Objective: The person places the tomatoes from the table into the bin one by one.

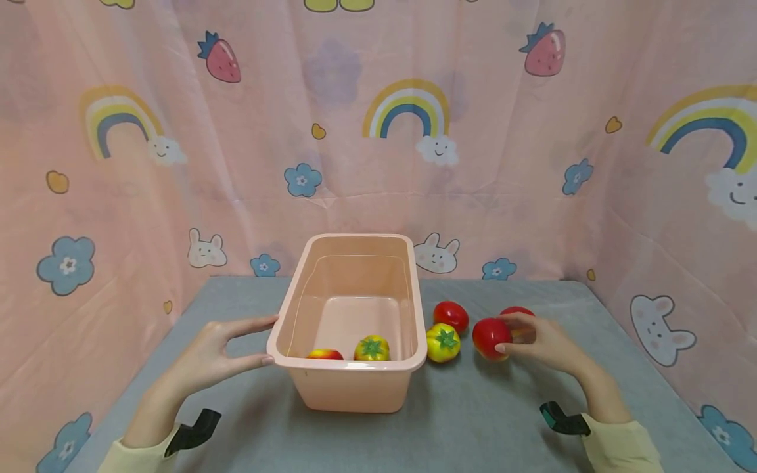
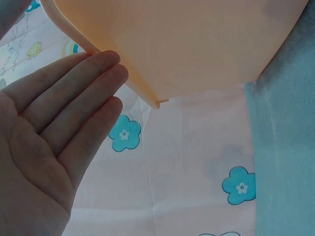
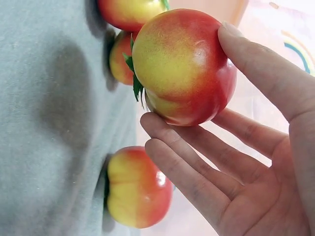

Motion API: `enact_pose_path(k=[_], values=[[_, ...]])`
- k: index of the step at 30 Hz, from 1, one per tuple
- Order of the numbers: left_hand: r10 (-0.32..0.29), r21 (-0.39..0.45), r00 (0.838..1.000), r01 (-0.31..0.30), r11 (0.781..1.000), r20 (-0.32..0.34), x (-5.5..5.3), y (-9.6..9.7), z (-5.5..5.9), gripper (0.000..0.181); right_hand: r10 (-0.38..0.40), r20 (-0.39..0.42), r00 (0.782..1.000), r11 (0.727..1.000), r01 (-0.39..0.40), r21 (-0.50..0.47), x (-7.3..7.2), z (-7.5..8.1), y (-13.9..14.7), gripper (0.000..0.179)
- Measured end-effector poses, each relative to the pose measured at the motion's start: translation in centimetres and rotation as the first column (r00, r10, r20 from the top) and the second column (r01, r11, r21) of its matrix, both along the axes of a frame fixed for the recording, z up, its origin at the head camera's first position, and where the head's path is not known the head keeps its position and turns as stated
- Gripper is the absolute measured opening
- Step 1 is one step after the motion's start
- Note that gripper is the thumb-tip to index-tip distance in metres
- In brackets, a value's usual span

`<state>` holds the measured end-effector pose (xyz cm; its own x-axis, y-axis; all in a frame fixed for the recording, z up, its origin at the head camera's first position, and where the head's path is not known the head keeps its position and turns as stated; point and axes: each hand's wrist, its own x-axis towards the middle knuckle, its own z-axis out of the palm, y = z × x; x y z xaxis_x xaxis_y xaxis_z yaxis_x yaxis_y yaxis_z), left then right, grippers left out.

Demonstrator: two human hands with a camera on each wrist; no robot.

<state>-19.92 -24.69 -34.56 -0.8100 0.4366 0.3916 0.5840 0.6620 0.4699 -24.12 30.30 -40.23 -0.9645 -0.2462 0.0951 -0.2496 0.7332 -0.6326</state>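
My right hand (image 1: pixel 550 345) pinches a red and yellow tomato (image 1: pixel 490 339) between thumb and fingertips. In the right wrist view this tomato (image 3: pixel 182 69) hangs above the cloth, its shadow apart from it and its green leaves turned to the table. My left hand (image 1: pixel 215 355) touches the left rim of a peach plastic bin (image 1: pixel 355 387) with nearly straight fingers. Inside the bin, by its near wall, lie a red-yellow tomato (image 1: pixel 325 354), partly hidden, and a yellow one with a green star-shaped top (image 1: pixel 372 348).
Right of the bin lie a red tomato (image 1: pixel 451 316) and a yellow one (image 1: pixel 443 342). Another red tomato (image 1: pixel 517 309) sits behind my right hand, partly covered. A grey cloth (image 1: pixel 473 427) covers the table, and a pink printed curtain (image 1: pixel 248 164) hangs around it.
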Motion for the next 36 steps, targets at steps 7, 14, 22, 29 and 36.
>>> enact_pose_path(k=[7, 14, 22, 29, 36], values=[[0.004, -0.006, 1.000, -0.004, 1.000, -0.006, 0.0, 0.0, 0.0, 0.055, 0.010, -0.022, 1.000, 1.000, -0.010, -0.006, 0.0, 0.4, -0.1, 0.061], [0.004, -0.012, 1.000, -0.004, 1.000, -0.024, 0.0, 0.0, 0.1, 0.054, 0.009, -0.022, 1.000, 1.000, -0.009, -0.002, 0.1, 1.1, -0.3, 0.062], [0.011, -0.013, 1.000, -0.011, 1.000, -0.021, 0.1, 0.0, 0.0, 0.054, 0.003, -0.005, 1.000, 1.000, -0.003, 0.002, 0.2, 2.3, -0.8, 0.065], [0.010, -0.007, 1.000, -0.010, 1.000, -0.009, 0.0, 0.0, 0.0, 0.054, 0.001, -0.019, 1.000, 1.000, -0.001, -0.006, 0.4, 3.1, -1.3, 0.066], [0.011, -0.002, 1.000, -0.011, 1.000, 0.002, 0.0, 0.0, -0.1, 0.054, 0.001, -0.033, 0.999, 1.000, -0.001, 0.002, 0.3, 3.9, -1.9, 0.068]])
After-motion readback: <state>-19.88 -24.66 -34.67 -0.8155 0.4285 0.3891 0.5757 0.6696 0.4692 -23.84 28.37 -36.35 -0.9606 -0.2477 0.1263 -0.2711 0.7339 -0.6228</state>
